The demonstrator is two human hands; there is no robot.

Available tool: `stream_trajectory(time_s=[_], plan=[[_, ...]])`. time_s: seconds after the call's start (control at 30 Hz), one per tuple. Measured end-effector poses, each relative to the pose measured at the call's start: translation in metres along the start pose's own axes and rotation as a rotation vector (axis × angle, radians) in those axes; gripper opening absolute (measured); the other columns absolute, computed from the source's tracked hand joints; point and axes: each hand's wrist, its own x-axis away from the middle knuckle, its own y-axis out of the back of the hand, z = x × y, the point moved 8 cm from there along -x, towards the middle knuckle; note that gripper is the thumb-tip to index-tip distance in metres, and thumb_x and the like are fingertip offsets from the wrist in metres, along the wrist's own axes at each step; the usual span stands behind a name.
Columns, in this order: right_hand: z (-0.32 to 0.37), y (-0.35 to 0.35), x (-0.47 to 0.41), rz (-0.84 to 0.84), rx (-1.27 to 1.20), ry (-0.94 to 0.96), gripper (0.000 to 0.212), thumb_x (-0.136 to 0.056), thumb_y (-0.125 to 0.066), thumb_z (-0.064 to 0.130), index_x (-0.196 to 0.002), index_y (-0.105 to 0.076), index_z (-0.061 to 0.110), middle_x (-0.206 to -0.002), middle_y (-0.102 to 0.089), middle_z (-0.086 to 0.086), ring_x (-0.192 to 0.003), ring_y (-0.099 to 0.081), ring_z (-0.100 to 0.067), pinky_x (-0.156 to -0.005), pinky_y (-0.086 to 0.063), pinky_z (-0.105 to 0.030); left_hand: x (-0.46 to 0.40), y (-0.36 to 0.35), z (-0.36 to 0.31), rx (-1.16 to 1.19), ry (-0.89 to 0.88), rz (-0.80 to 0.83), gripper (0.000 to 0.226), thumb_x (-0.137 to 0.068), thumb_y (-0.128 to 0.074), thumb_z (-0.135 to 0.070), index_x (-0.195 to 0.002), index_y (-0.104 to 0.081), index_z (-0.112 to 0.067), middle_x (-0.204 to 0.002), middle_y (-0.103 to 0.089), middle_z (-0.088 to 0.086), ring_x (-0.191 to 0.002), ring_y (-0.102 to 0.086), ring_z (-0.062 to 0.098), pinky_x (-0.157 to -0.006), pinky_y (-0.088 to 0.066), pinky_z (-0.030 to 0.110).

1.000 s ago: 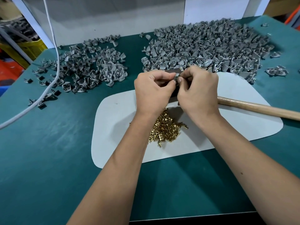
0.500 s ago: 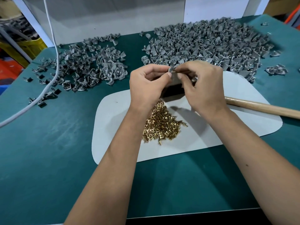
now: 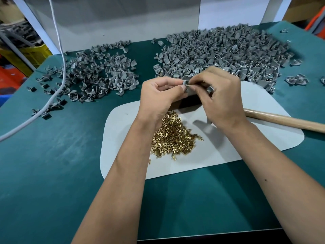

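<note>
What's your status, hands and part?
Left grip pinches grey part. Right grip pinches small brass piece against it. Nothing in the way; brass pile below on the mat, wooden handle off right.

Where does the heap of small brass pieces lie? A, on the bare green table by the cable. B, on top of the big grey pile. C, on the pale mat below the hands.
C: the brass pieces lie heaped on the pale mat, just below the left hand and right hand, which pinch a grey part between them.
</note>
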Motion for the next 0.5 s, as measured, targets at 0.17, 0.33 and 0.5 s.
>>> stream_trajectory(time_s=[0.17,0.33,0.5], plan=[[-0.0049,0.0008,0.0002,-0.02,-0.029,-0.079,0.006,-0.092,-0.066,0.003,-0.096,-0.071,0.001,-0.094,-0.067,-0.007,-0.086,-0.058,-0.014,-0.079,-0.044,-0.015,-0.0012,-0.0025,-0.0001,0.061,-0.01,0.059,0.017,-0.085,-0.078,-0.001,-0.102,-0.077,-0.003,-0.098,-0.077,0.019,-0.091,-0.073,0.028,-0.092,-0.06,0.041],[-0.0077,0.0009,0.0003,-0.031,-0.084,-0.151,0.008,-0.093,-0.065,0.007,-0.095,-0.07,0.001,-0.092,-0.069,-0.005,-0.086,-0.062,-0.019,-0.08,-0.052,-0.031,0.0005,-0.007,-0.006,0.028,-0.109,0.096,0.031,-0.076,-0.082,0.008,-0.104,-0.076,-0.004,-0.097,-0.078,0.015,-0.092,-0.073,0.025,-0.095,-0.059,0.046],[-0.008,-0.0042,0.0012,0.021,-0.163,-0.179,0.01,-0.095,-0.064,0.009,-0.096,-0.071,0.003,-0.086,-0.067,-0.001,-0.07,-0.061,-0.012,-0.066,-0.052,-0.034,-0.0001,-0.0044,-0.0031,0.071,-0.083,0.08,0.034,-0.078,-0.08,0.008,-0.112,-0.073,0.002,-0.103,-0.074,0.029,-0.101,-0.071,0.046,-0.091,-0.059,0.057]])
